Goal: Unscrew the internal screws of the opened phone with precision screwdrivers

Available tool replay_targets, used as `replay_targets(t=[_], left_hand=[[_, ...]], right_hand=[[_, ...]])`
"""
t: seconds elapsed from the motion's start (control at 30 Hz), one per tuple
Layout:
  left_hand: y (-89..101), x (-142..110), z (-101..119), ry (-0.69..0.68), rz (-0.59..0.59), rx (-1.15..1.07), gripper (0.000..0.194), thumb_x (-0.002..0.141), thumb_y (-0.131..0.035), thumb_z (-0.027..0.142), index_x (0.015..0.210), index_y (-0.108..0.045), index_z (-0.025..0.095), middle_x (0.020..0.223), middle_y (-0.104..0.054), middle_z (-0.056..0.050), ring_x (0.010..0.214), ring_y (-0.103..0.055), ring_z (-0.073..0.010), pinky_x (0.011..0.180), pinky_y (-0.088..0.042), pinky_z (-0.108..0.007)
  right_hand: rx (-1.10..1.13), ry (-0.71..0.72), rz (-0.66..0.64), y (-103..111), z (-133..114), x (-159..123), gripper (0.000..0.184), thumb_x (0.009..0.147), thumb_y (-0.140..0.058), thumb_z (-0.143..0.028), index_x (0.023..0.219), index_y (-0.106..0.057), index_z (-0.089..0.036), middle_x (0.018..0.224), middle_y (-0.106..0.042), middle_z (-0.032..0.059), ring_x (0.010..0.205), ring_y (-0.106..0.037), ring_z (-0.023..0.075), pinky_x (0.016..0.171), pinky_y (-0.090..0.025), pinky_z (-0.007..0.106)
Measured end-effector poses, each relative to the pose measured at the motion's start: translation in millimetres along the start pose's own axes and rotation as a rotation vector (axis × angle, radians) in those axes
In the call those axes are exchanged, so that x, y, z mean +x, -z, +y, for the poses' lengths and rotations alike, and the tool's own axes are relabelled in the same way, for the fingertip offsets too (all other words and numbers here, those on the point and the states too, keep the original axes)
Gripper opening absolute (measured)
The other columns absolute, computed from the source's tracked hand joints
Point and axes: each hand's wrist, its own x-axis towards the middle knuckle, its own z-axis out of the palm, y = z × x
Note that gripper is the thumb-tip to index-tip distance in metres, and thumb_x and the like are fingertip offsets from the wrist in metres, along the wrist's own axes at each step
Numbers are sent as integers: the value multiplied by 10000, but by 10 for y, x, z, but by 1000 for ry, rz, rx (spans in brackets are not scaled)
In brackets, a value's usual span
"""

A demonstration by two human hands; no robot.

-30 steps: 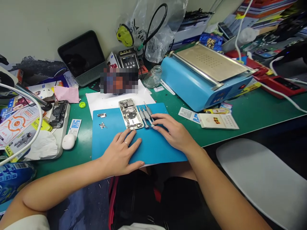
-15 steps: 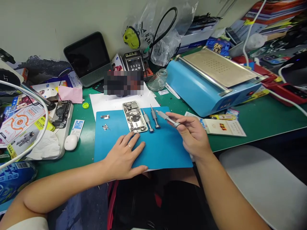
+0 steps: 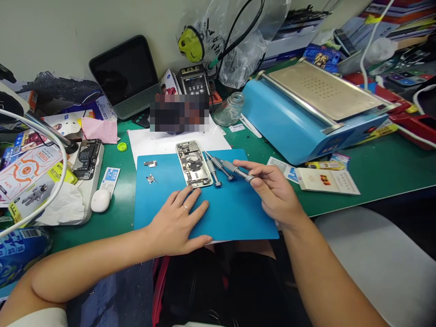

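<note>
Two small components (image 3: pixel 150 164) (image 3: pixel 151 179) sit apart on the blue mat (image 3: pixel 238 218), left of centre, probably to avoid loss. Your left hand (image 3: pixel 175 225) lies spread, pinching nothing, fingertips by the opened smartphone (image 3: pixel 194 165) mid-frame, perhaps steadying it. Two precision screwdrivers (image 3: pixel 212 171) (image 3: pixel 223 169) lie alongside, seemingly within easy reach; your right hand (image 3: pixel 279 195) pinches another screwdriver (image 3: pixel 237 170) near its end cap, angled towards them.
</note>
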Motion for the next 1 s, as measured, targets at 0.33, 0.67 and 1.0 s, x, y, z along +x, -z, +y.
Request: replay_targets(t=[0.33,0.67,1.0], left_hand=[[2,5,6,-7,-16,5,759,988,-470,679,1491,-481,110,1582,-398,-237,1484,-316,-438,1158,-335,-565],[-26,5,11,-13,8,-13,753,981,-488,668,1472,-496,96,1569,-409,-252,1471,-334,-445,1149,-337,-575],[-40,3,15,-15,20,-30,749,978,-500,665,1463,-504,94,1561,-417,-257,1465,-344,-453,1141,-345,-584]], right_hand=[[186,-114,60,30,-85,-49,190,963,-626,-471,1013,-585,-293,1291,-726,50,1381,-578,302,1224,-379,640],[254,-174,284,-219,-323,34,58,970,-587,-345,935,-575,-300,1094,-772,31,1172,-711,272,1078,-557,552],[-303,205,205,-313,-183,467,289,979,-619,-403,1260,-586,-340,1161,-718,51,1052,-726,289,900,-611,487]])
